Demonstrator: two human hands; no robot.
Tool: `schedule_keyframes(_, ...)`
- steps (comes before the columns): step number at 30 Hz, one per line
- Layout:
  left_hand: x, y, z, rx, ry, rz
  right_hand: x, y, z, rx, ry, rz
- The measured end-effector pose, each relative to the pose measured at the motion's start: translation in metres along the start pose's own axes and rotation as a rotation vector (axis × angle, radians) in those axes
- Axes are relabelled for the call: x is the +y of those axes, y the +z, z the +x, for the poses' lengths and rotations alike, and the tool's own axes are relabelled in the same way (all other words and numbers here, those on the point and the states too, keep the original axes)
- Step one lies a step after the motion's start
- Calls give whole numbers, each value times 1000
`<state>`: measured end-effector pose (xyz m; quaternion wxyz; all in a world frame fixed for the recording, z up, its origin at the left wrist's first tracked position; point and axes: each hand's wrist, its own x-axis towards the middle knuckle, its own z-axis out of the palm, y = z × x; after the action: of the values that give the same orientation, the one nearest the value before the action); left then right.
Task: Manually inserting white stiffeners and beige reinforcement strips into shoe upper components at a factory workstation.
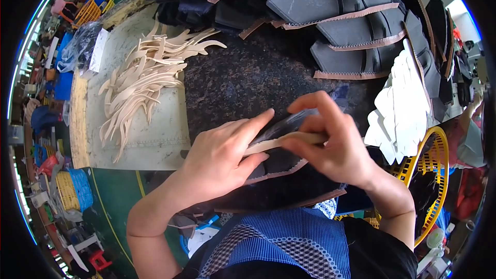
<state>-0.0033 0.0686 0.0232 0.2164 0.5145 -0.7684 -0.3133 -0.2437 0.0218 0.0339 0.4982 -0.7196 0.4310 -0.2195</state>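
the pale strip (263, 146) is over a dark piece (283, 161) near the worktop's (160, 130) front edge. the right hand (338, 147) pinches its right part. the left hand (219, 150) covers its left end; i can't tell its grip.

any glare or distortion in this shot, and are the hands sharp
Head view: fisheye bends straight edges near the rim, and corners go black; head view: a bright patch glares at upper right, and the white pieces look nearly washed out; head view: left hand and right hand look fairly sharp.
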Motion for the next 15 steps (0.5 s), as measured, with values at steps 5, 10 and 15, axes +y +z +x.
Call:
schedule_keyframes(5, 4, -2, 4, -106, -23, -80, 13, -6, 1, 7, -58, -15)
schedule_keyframes(10, 4, -3, 7, -120, 7, -156, 25, 1, 5, 21, -236, -61)
schedule_keyframes(15, -5, 8, 16, -99, -41, -150, 27, 13, 0, 46, -323, -202)
